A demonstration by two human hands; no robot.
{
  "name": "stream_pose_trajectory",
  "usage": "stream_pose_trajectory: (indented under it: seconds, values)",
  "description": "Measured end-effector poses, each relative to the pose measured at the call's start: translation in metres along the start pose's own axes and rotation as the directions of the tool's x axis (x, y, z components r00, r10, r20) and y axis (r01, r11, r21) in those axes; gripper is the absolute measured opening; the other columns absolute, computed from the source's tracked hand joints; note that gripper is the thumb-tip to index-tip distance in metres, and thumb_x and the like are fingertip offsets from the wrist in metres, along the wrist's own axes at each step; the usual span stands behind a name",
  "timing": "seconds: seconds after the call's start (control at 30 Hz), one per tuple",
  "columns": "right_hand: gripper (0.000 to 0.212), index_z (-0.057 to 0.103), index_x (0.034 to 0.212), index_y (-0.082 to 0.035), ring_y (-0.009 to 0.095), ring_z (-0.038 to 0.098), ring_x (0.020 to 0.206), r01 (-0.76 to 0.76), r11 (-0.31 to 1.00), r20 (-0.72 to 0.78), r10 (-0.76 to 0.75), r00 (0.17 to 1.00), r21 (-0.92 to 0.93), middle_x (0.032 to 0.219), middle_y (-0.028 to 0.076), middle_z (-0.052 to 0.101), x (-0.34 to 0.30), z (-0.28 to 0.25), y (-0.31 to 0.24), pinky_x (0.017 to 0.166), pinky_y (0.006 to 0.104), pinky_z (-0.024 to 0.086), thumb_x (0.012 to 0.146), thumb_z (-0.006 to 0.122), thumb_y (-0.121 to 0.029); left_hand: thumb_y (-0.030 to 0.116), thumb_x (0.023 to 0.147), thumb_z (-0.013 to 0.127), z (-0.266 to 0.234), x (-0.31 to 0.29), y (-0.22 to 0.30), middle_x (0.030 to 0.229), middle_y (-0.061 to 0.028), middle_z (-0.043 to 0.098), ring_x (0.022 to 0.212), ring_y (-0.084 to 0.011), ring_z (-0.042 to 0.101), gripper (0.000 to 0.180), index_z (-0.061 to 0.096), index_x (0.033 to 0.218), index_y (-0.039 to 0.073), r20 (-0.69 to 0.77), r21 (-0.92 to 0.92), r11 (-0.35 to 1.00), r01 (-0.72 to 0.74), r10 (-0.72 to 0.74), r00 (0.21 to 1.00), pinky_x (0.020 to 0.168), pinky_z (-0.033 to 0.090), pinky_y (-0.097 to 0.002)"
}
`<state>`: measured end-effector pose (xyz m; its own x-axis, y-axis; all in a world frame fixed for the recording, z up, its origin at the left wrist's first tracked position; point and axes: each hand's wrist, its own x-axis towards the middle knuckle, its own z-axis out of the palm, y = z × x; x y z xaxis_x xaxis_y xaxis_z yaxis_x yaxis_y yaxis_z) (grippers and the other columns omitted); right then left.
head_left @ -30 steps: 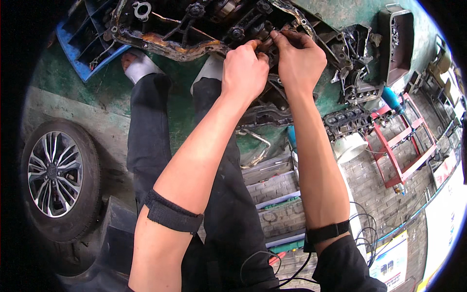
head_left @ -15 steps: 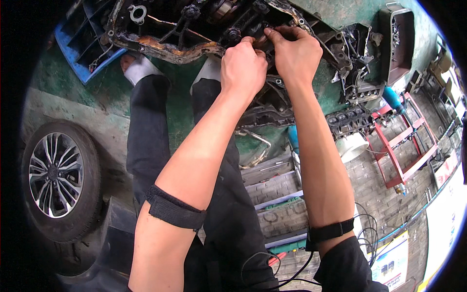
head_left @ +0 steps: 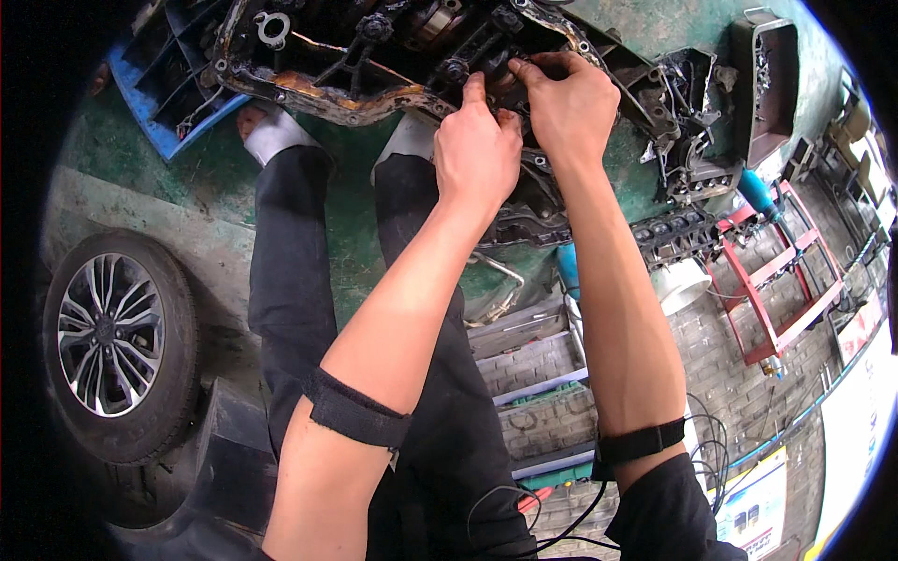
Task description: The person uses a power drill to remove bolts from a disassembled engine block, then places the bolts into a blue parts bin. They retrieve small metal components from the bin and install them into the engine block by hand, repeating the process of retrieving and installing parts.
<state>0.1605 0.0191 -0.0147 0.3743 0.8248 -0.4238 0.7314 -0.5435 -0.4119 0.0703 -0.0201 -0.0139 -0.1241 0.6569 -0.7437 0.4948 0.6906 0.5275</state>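
Note:
An oily engine block [head_left: 346, 107] lies open at the top, its rim brown and stained. Black bearing caps [head_left: 482, 42] sit inside it beside a bright crankshaft journal [head_left: 438, 21]. At the block's near edge is my left hand [head_left: 475, 154], its index finger stretched toward the dark interior and its thumb apart from it; no object shows between them. Over the same edge, my right hand [head_left: 572, 107] has thumb and fingers curled together by the caps. Whatever it pinches, if anything, is hidden in the dark.
A blue plastic pallet [head_left: 140, 112] stands at upper left, a wheel with tyre [head_left: 173, 346] at left. To the right are greasy engine castings [head_left: 687, 122], a metal tray [head_left: 772, 93], a cylinder head [head_left: 673, 234] and a red frame [head_left: 748, 280]. My legs are below the block.
My left hand has shifted slightly right and down, and its index finger now points up, apart from the thumb. My right hand has barely moved. The view has shifted slightly.

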Motion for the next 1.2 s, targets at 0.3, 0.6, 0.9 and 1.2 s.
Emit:
stream_pose_trajectory:
  seconds: [0.3, 0.6, 0.9, 1.2]
  values:
    - [0.019, 0.068, 0.081, 0.001, 0.032, 0.066, 0.073, 0.156, 0.988, 0.021, -0.156, 0.988, -0.014, 0.079, 0.017, 0.067, -0.023, -0.024, -0.006, 0.067, 0.0366, 0.051, 0.073, 0.070, -0.017, 0.017, 0.084, 0.058, -0.014, -0.028, 0.004, 0.082, -0.0206, 0.067, 0.078, -0.0308, 0.068, 0.028, 0.066, 0.103, -0.001, -0.051, -0.184, 0.980, -0.070, 0.062, 0.997, 0.073, 0.050, -0.0355]
    - [0.043, 0.064, 0.108, 0.001, 0.014, 0.064, 0.071, 0.152, 0.985, -0.041, -0.149, 0.988, 0.075, 0.086, 0.010, 0.068, -0.029, -0.006, 0.009, 0.068, 0.0273, 0.052, 0.072, 0.079, -0.016, 0.017, 0.082, 0.057, -0.021, -0.006, 0.000, 0.091, -0.0257, 0.065, 0.090, -0.0377, 0.065, 0.032, 0.066, 0.107, -0.001, -0.051, -0.223, 0.973, -0.059, 0.048, 0.998, 0.081, 0.050, -0.0402]
    - [0.026, 0.067, 0.089, 0.001, 0.037, 0.065, 0.076, 0.254, 0.966, 0.083, -0.250, 0.965, -0.043, 0.078, 0.022, 0.066, 0.005, -0.001, 0.008, 0.072, 0.0410, 0.052, 0.072, 0.070, -0.018, 0.019, 0.086, 0.050, -0.016, 0.009, -0.009, 0.095, -0.0225, 0.064, 0.089, -0.0370, 0.063, 0.039, 0.060, 0.123, 0.009, 0.199, 0.231, 0.921, -0.313, 0.270, 0.942, 0.080, 0.049, -0.0458]
    - [0.026, 0.067, 0.083, -0.001, 0.033, 0.065, 0.070, 0.455, 0.864, 0.135, -0.435, 0.890, -0.214, 0.075, 0.018, 0.066, 0.014, -0.011, 0.005, 0.066, 0.0389, 0.052, 0.069, 0.072, -0.022, 0.020, 0.089, 0.050, -0.019, 0.010, 0.001, 0.098, -0.0181, 0.064, 0.092, -0.0379, 0.062, 0.029, 0.063, 0.110, 0.007, 0.290, 0.389, 0.860, -0.331, 0.226, 0.930, 0.081, 0.050, -0.0472]
